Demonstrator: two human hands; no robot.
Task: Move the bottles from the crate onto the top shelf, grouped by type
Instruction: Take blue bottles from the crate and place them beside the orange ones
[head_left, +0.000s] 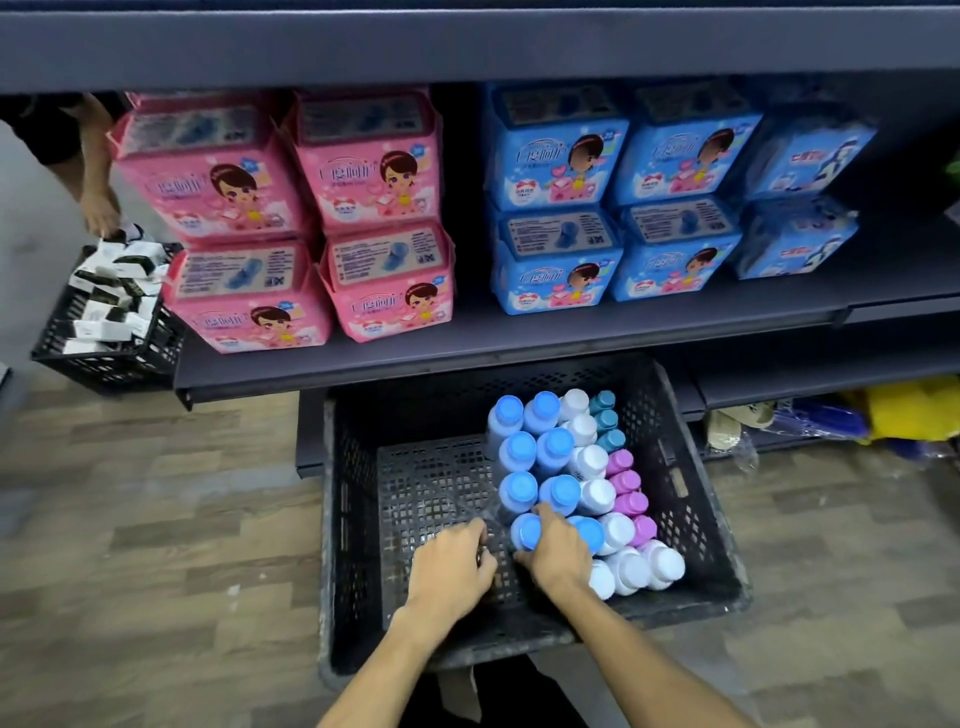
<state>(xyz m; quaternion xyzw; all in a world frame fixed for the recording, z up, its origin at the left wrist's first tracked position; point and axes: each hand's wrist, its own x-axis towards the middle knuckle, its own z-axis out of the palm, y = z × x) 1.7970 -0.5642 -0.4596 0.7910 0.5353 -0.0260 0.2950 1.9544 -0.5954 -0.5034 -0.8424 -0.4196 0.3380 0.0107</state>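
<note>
A black plastic crate (358, 499) stands on the floor under the shelves. Its right half holds upright bottles: blue-capped bottles (519, 449), white-capped bottles (597, 496), pink-capped bottles (626, 480) and teal-capped bottles (605, 421). My right hand (558, 553) grips the nearest blue-capped bottle (525, 531) by its neck. My left hand (452, 564) is beside it, low in the crate. Its fingers are curled on what looks like clear plastic wrap (467, 506) stretched from the blue-capped bottles. The top shelf (467, 52) shows only as a dark front edge overhead.
The shelf (467, 358) below the top one carries pink packs (374, 171) and blue packs (561, 161). A second black crate (104, 358) of small white boxes sits at the left, with another person's hand (101, 208) reaching into it. Yellow and blue goods (904, 410) lie on the lowest shelf, right.
</note>
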